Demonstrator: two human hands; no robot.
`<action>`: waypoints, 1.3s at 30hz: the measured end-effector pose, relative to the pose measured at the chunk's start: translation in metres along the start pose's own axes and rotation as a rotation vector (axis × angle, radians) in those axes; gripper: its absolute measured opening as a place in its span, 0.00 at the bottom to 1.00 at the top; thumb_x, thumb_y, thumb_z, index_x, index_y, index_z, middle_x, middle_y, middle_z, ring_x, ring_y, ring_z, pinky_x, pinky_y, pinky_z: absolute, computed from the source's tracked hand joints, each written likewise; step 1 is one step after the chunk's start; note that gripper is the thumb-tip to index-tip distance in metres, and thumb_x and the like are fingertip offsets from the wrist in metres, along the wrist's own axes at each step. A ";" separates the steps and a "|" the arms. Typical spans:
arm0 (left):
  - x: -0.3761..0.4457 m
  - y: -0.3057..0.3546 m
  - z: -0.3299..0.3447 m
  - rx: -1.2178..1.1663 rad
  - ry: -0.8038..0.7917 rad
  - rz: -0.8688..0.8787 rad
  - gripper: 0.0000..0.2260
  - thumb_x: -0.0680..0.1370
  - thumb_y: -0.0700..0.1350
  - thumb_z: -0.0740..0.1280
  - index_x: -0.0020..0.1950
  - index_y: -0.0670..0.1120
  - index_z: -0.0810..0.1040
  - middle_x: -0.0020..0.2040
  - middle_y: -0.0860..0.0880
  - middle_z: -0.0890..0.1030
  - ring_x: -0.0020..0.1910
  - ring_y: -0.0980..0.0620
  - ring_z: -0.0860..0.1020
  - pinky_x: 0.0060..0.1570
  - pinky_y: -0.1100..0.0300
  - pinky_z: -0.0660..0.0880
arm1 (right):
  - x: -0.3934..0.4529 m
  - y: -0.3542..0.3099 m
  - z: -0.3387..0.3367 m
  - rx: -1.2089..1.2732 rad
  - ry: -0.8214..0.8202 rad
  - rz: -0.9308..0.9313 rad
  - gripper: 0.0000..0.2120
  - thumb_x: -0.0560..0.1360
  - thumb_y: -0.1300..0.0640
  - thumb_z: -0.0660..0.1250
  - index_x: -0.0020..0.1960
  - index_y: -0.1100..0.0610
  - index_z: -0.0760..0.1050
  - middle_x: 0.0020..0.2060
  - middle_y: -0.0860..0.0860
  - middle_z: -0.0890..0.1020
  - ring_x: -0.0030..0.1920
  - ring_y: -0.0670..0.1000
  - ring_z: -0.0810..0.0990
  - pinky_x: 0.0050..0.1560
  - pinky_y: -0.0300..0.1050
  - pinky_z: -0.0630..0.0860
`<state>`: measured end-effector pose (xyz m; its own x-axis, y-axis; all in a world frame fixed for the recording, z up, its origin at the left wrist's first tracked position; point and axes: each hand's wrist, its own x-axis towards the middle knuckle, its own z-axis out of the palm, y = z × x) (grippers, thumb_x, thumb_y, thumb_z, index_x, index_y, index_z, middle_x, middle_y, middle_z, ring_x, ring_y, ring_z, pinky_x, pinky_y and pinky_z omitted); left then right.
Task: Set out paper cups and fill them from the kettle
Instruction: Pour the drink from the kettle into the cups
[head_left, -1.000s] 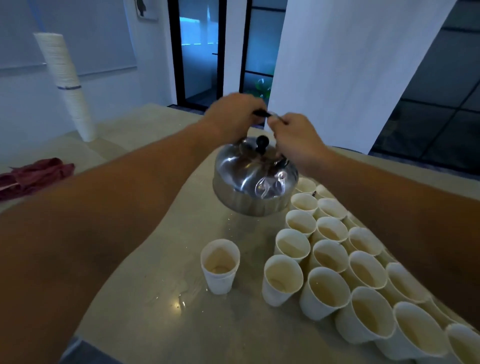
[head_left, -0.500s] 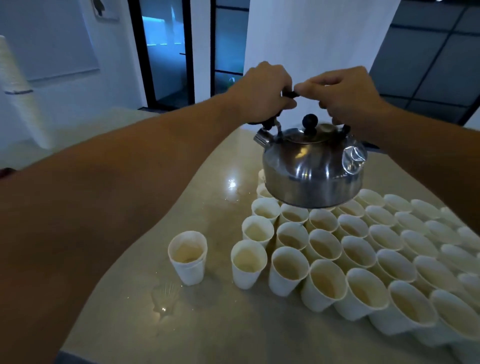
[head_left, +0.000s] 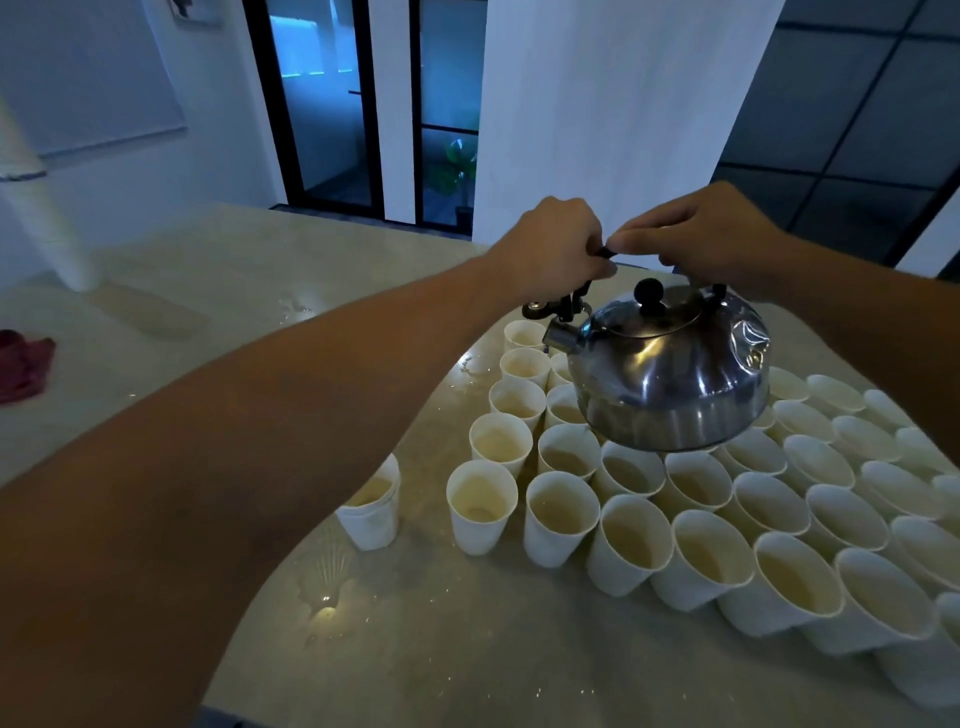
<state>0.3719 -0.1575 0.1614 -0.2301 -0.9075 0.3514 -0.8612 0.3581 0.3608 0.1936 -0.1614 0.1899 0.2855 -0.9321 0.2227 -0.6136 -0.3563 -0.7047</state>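
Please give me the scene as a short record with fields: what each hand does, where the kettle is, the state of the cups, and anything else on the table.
left hand: grips the kettle's top handle
right hand: grips the same handle, beside the left
kettle: steel, lid on, held in the air above the cups, spout toward the left
paper cups: many, upright, packed in rows; near ones hold liquid
single cup: stands apart, left of the group
table: pale, wet patches
red cloth: far left edge

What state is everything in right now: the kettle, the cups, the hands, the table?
Kettle: held in the air above the cups, lid on, roughly level.
Left hand: grips the handle.
Right hand: grips the handle.
Paper cups: upright, clustered, many holding liquid.
Table: wet patches.
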 end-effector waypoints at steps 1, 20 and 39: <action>-0.003 0.001 0.000 -0.010 -0.002 -0.001 0.12 0.76 0.53 0.71 0.48 0.44 0.84 0.37 0.48 0.80 0.33 0.54 0.74 0.31 0.63 0.65 | -0.001 0.002 0.000 0.007 -0.012 -0.001 0.10 0.67 0.43 0.78 0.45 0.46 0.86 0.33 0.51 0.81 0.34 0.47 0.72 0.30 0.41 0.69; -0.052 0.002 -0.011 -0.310 -0.129 -0.128 0.10 0.76 0.48 0.73 0.45 0.42 0.83 0.40 0.45 0.85 0.32 0.49 0.84 0.35 0.62 0.81 | -0.021 -0.017 0.007 -0.132 -0.202 -0.146 0.07 0.71 0.48 0.76 0.48 0.47 0.86 0.21 0.45 0.74 0.21 0.44 0.64 0.29 0.39 0.64; -0.056 0.003 -0.010 -0.350 -0.142 -0.130 0.07 0.76 0.49 0.74 0.43 0.47 0.82 0.42 0.46 0.85 0.32 0.50 0.84 0.38 0.58 0.83 | -0.021 -0.015 0.008 -0.078 -0.231 -0.138 0.08 0.67 0.45 0.77 0.45 0.45 0.86 0.29 0.57 0.77 0.33 0.57 0.66 0.29 0.41 0.65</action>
<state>0.3867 -0.1033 0.1517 -0.2115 -0.9626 0.1693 -0.6863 0.2696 0.6755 0.2028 -0.1358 0.1905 0.5251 -0.8381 0.1478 -0.6093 -0.4915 -0.6223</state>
